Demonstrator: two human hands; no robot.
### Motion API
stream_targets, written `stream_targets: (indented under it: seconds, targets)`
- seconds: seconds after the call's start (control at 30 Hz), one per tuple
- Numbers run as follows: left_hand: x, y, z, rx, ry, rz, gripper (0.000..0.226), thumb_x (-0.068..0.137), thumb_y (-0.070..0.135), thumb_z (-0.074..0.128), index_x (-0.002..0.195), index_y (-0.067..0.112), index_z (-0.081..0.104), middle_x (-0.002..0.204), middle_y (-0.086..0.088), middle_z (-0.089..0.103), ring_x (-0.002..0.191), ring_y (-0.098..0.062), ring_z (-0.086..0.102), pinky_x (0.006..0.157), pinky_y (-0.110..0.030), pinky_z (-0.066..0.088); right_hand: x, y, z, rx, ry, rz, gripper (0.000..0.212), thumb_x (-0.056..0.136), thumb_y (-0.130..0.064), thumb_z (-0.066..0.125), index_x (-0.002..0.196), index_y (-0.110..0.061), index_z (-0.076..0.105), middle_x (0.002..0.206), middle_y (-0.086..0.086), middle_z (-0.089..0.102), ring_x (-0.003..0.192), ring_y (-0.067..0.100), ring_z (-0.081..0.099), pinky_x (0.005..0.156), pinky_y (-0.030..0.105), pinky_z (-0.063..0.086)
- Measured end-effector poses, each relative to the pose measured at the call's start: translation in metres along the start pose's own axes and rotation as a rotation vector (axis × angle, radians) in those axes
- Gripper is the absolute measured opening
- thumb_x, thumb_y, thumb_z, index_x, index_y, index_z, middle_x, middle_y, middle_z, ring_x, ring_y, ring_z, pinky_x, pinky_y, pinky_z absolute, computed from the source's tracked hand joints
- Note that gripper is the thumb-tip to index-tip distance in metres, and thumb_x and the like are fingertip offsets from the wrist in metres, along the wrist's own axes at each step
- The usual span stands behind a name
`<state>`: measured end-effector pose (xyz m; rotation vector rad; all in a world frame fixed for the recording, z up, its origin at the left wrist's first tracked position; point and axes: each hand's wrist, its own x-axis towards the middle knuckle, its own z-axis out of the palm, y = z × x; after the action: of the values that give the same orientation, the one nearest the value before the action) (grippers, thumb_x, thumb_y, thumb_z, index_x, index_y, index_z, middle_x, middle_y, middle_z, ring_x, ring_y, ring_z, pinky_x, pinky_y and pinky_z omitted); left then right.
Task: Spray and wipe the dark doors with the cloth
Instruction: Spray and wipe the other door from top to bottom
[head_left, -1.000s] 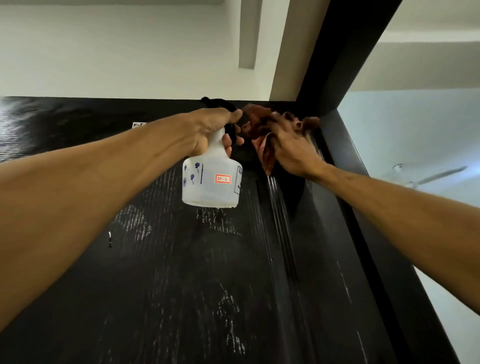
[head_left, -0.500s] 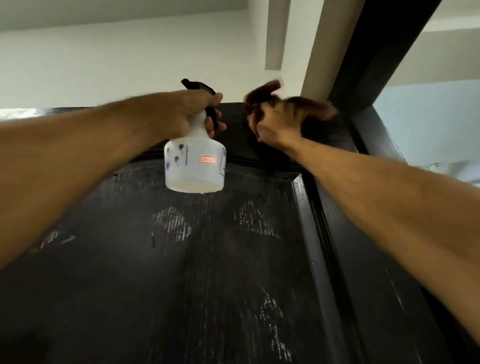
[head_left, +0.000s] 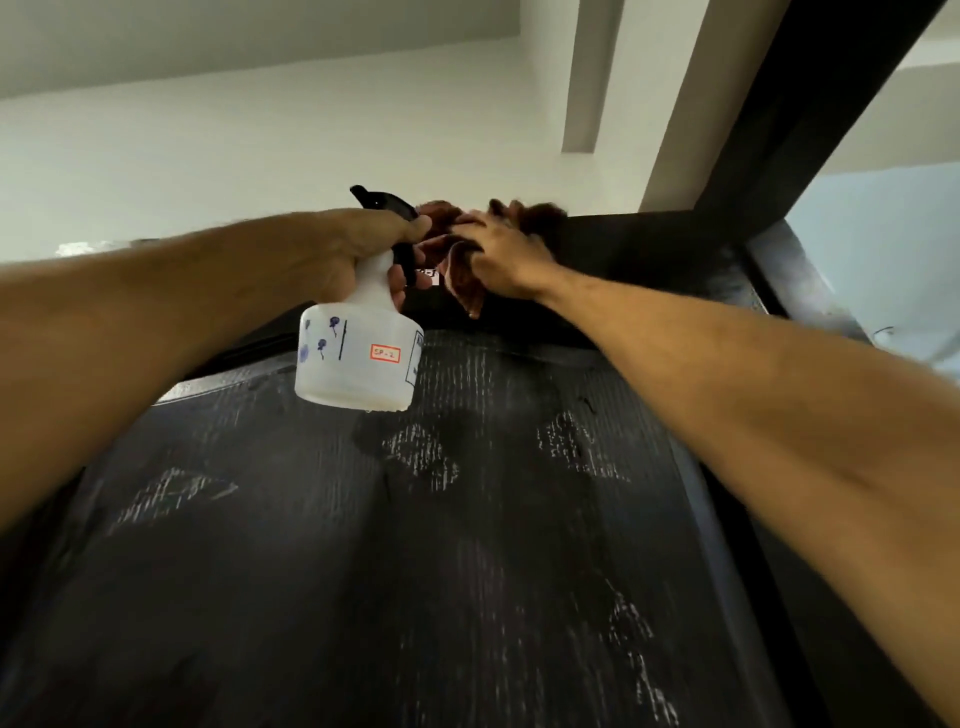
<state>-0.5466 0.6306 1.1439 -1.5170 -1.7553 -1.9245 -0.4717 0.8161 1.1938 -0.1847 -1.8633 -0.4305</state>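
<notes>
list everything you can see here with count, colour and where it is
spray bottle: 1, translucent white with black trigger head and red-bordered label, centre, in front of the door top
cloth: 1, reddish brown, on the door's top edge, under the right hand
dark door: 1, black with pale streaks, fills the lower frame
dark frame post: 1, black, upper right
wall: 1, white, above the door
left hand: 1, grips the bottle neck
right hand: 1, presses the cloth
</notes>
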Motion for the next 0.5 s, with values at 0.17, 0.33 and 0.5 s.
stream_targets:
  seconds: [0.17, 0.33, 0.5]
  targets:
    - [0.001, 0.005, 0.016, -0.009, -0.029, 0.034, 0.035, 0.1, 0.046, 0.062, 0.091, 0.012, 0.06, 0.089, -0.008, 0.072, 0.035, -0.003, 0.044, 0.043, -0.018, 0.049, -0.019, 0.054, -0.027, -0.159, 0.256, 0.379, 0.046, 0.1, -0.041, 0.037, 0.143, -0.035, 0.051, 0.163, 0.002, 0.029, 0.147, 0.04, 0.029, 0.122, 0.057, 0.015]
    - [-0.001, -0.003, 0.049, -0.054, -0.087, -0.003, 0.038, 0.1, 0.048, 0.061, 0.083, 0.014, 0.059, 0.079, -0.006, 0.067, 0.03, -0.004, 0.043, 0.039, -0.016, 0.046, -0.061, 0.033, 0.009, -0.18, 0.071, -0.097, 0.056, 0.097, -0.027, 0.04, 0.153, -0.031, 0.039, 0.168, -0.002, 0.02, 0.152, 0.027, 0.024, 0.121, 0.051, 0.02]
    - [-0.007, 0.008, 0.109, -0.076, -0.182, 0.011, 0.036, 0.101, 0.045, 0.061, 0.089, 0.011, 0.057, 0.086, -0.009, 0.071, 0.034, -0.003, 0.043, 0.044, -0.018, 0.047, -0.092, 0.132, -0.052, -0.161, 0.311, 0.4, 0.053, 0.099, -0.044, 0.028, 0.144, -0.024, 0.047, 0.162, 0.011, 0.029, 0.15, 0.036, 0.022, 0.123, 0.052, 0.011]
